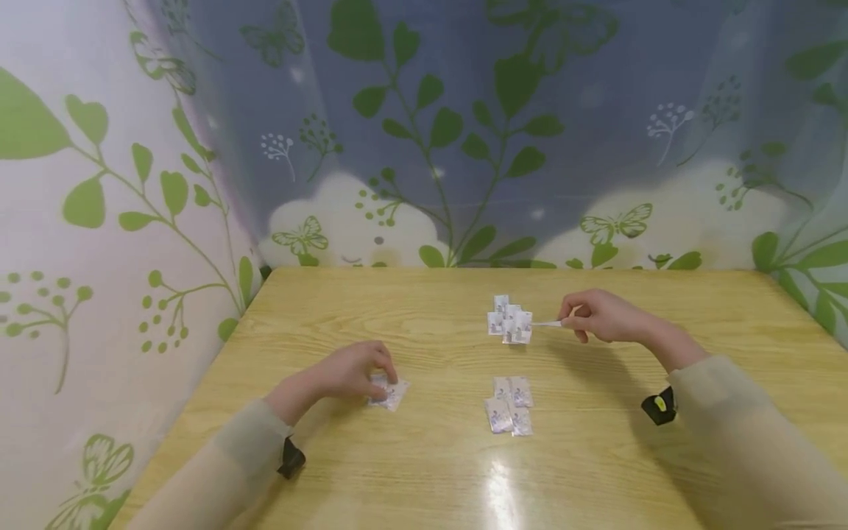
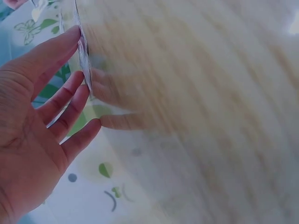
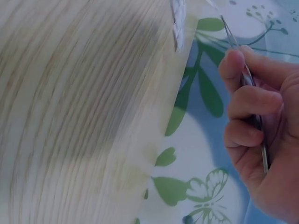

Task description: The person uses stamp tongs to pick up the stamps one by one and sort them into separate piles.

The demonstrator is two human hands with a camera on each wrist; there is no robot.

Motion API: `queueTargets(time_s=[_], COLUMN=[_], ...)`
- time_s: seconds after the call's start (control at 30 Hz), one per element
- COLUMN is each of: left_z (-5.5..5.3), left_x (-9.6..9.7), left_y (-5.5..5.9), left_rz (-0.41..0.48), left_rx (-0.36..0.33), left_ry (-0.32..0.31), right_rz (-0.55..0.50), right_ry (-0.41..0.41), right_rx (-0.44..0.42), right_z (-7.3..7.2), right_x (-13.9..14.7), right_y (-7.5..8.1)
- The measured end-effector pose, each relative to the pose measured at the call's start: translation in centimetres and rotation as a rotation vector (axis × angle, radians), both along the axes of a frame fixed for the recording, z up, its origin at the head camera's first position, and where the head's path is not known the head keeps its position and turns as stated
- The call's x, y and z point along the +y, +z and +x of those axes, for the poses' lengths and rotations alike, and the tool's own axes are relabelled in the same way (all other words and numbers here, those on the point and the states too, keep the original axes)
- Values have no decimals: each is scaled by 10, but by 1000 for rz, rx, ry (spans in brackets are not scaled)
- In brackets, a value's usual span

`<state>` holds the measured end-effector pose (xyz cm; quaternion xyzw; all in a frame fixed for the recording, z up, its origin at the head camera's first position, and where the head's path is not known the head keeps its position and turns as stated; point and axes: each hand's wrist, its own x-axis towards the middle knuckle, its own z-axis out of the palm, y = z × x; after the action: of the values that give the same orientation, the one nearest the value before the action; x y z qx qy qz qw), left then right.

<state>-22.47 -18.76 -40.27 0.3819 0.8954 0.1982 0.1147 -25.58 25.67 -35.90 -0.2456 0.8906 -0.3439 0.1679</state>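
Observation:
On the left side of the table, my left hand [image 1: 347, 372] rests its fingertips on a few small, flat, shiny packets [image 1: 397, 396]. The left wrist view shows these packets [image 2: 84, 51] edge-on, with the thumb and fingers of that hand touching them and the tabletop. My right hand [image 1: 606, 315] grips slim, pointed metal tweezers [image 3: 247, 70] between thumb and curled fingers. Their tip [image 1: 539, 324] points left at an overlapping pile of similar packets [image 1: 521, 324]; whether it touches the pile I cannot tell. Nearer to me lies a second group of packets [image 1: 500, 416].
A light wood-grain table [image 1: 424, 456] fills the lower part of the head view. Behind it and on the left hangs a curtain [image 1: 437, 147] with green leaves and butterflies. A dark strap [image 1: 659, 406] is at the right wrist, another [image 1: 290, 458] at the left.

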Motion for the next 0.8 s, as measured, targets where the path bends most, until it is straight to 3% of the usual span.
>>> queueTargets(time_s=[0.53, 0.8], left_z=[2, 2], left_x=[3, -1], left_y=[-1, -1], left_rz=[-4, 1], left_rx=[-26, -24], left_ry=[29, 25], right_rz=[102, 119], right_ry=[-7, -25], right_rx=[-1, 55], right_z=[-22, -13], right_x=[6, 1], right_y=[-22, -8])
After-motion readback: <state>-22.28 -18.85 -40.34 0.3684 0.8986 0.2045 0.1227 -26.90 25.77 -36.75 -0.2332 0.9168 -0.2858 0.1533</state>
